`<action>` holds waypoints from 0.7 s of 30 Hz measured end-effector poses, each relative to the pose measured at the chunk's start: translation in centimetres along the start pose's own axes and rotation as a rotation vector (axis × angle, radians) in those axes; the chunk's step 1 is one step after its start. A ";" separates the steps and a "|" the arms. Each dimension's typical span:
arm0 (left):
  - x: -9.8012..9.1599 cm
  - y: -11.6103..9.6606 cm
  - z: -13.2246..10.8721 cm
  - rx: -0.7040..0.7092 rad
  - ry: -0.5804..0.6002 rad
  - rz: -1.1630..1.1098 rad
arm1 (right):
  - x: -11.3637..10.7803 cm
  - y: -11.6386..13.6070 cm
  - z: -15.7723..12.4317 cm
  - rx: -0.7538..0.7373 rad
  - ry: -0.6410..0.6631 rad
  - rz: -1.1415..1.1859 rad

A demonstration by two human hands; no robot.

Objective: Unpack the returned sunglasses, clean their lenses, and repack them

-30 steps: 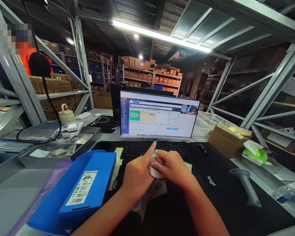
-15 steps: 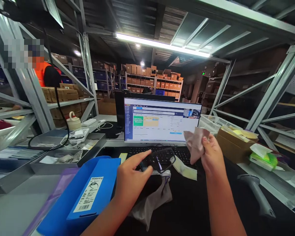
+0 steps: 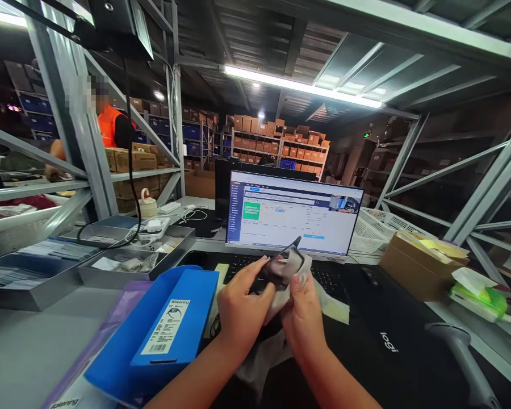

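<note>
Head view: fingers (image 3: 249, 278) closed on black eyeglasses (image 3: 280, 268)

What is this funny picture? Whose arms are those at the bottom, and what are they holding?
A camera worn on a person's head took this picture, looking down, so those arms are that person's own. Their left hand holds black glasses, and their right hand holds a pale cloth against them. On the desk lie a blue box, a keyboard and a barcode scanner. A computer screen stands ahead. Farther back, a person in an orange vest stands near shelves.
</note>
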State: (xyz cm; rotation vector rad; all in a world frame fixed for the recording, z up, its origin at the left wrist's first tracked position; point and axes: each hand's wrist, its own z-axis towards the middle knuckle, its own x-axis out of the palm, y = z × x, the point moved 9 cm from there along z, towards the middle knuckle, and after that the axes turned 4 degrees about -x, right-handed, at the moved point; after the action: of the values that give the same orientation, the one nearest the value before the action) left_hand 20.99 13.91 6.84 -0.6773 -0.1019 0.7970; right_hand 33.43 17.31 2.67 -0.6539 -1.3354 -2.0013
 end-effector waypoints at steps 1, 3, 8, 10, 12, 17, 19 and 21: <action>0.1 0.0 -0.1 -0.007 0.007 -0.004 | -0.5 0.3 0.2 -0.007 -0.033 -0.004; 0.3 0.4 0.0 -0.049 0.025 -0.020 | -2.1 0.7 1.0 0.025 -0.125 0.019; 0.8 2.2 0.3 -0.308 0.101 -0.172 | -6.0 0.9 2.9 0.289 -0.309 0.104; 1.1 2.2 0.2 -0.346 0.133 -0.218 | -7.6 1.9 3.7 0.273 -0.376 0.109; 1.5 2.1 0.2 -0.358 0.167 -0.242 | -8.8 3.4 4.6 0.175 -0.388 0.028; 1.7 2.8 0.3 -0.437 0.192 -0.274 | -9.3 8.5 6.8 -0.145 -0.175 -0.721; 1.7 3.0 0.4 -0.448 0.199 -0.278 | -9.8 9.6 7.4 -0.160 -0.130 -0.938; 1.7 3.2 0.4 -0.435 0.202 -0.265 | -10.7 10.3 7.8 -0.122 -0.110 -1.043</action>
State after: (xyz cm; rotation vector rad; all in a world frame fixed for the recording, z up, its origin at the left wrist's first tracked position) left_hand 20.07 16.93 4.99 -1.1262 -0.1802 0.4485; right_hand 48.61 24.15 4.32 -0.0718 -1.8548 -2.8870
